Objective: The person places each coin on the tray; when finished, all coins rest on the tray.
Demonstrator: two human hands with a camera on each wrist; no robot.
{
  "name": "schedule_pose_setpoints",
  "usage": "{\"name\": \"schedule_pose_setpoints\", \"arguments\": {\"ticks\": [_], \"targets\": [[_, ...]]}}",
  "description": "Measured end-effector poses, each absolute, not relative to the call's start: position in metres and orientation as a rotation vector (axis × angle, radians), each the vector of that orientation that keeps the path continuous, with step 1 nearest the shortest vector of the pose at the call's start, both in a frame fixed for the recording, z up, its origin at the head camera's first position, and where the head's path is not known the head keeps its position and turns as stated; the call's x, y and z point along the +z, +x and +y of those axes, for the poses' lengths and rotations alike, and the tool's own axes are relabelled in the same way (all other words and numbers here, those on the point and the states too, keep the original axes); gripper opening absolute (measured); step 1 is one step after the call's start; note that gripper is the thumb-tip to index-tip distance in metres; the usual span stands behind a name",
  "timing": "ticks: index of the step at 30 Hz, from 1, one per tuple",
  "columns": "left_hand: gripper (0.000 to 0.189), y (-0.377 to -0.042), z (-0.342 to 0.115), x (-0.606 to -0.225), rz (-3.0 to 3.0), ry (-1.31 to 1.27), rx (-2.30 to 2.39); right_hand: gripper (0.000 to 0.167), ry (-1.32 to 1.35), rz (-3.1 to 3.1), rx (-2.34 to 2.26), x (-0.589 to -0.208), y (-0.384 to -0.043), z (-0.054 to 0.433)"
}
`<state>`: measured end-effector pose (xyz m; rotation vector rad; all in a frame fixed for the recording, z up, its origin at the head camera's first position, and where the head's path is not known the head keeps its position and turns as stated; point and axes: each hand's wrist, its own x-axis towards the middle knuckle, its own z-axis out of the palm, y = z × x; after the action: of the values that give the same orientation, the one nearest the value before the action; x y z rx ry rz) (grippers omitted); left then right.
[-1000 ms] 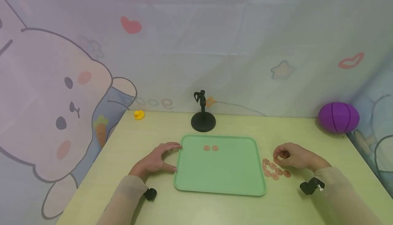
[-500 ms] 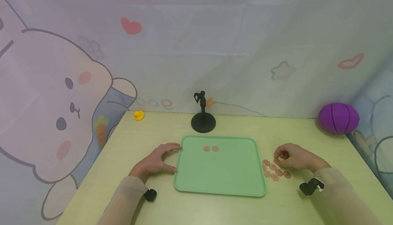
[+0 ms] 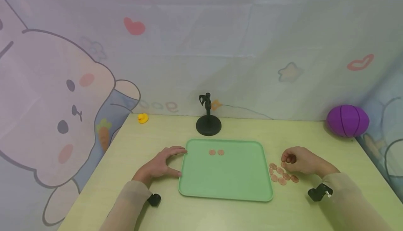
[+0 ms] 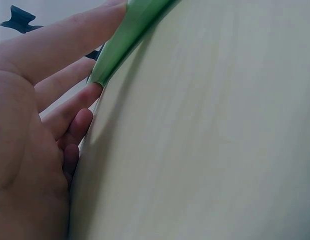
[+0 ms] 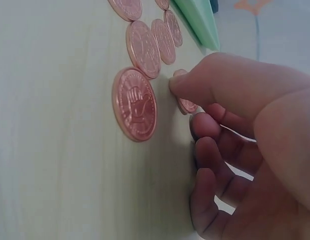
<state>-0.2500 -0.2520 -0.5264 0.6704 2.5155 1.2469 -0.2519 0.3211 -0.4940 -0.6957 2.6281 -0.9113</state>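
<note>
A light green tray (image 3: 225,175) lies on the table, with two copper-coloured coins (image 3: 216,152) side by side near its far edge. My left hand (image 3: 160,162) is at the tray's left side, thumb and fingers spread and their tips touching the rim; in the left wrist view the fingers (image 4: 59,40) are nearly straight against the green edge. Right of the tray lies a loose group of several copper coins (image 3: 280,170). Over the group's far side, my right hand (image 3: 303,160) pinches one coin (image 5: 189,106) with curled fingers, which partly cover it. A nearer coin (image 5: 134,104) bears a thumbs-up design.
A black stand (image 3: 208,124) with a round base is behind the tray. A small yellow rubber duck (image 3: 143,118) sits at the far left corner, and a purple ball (image 3: 347,121) at the far right corner. A patterned cloth (image 3: 201,49) hangs behind the table.
</note>
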Motion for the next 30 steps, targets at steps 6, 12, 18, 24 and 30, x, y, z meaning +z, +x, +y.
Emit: {"name": "schedule_pose_setpoints", "arguments": {"ticks": [6, 12, 18, 24, 30], "targets": [[0.081, -0.249, -0.251, -0.525, 2.512, 0.680, 1.251, 0.010, -0.673, 2.651, -0.928, -0.492, -0.250, 0.321], [0.082, -0.249, -0.251, -0.525, 2.503, 0.660, 1.251, 0.017, -0.689, 2.639, -0.937, -0.488, -0.250, 0.318], [0.082, -0.249, -0.251, -0.524, 2.496, 0.649, 1.263, 0.016, -0.699, 2.642, -0.947, -0.482, -0.250, 0.316], [0.081, -0.249, -0.250, -0.525, 2.488, 0.655, 1.279, 0.017, -0.689, 2.679, -0.948, -0.483, -0.251, 0.316], [0.080, -0.249, -0.251, -0.526, 2.488, 0.658, 1.285, 0.017, -0.687, 2.685, -0.975, -0.483, -0.251, 0.317]]}}
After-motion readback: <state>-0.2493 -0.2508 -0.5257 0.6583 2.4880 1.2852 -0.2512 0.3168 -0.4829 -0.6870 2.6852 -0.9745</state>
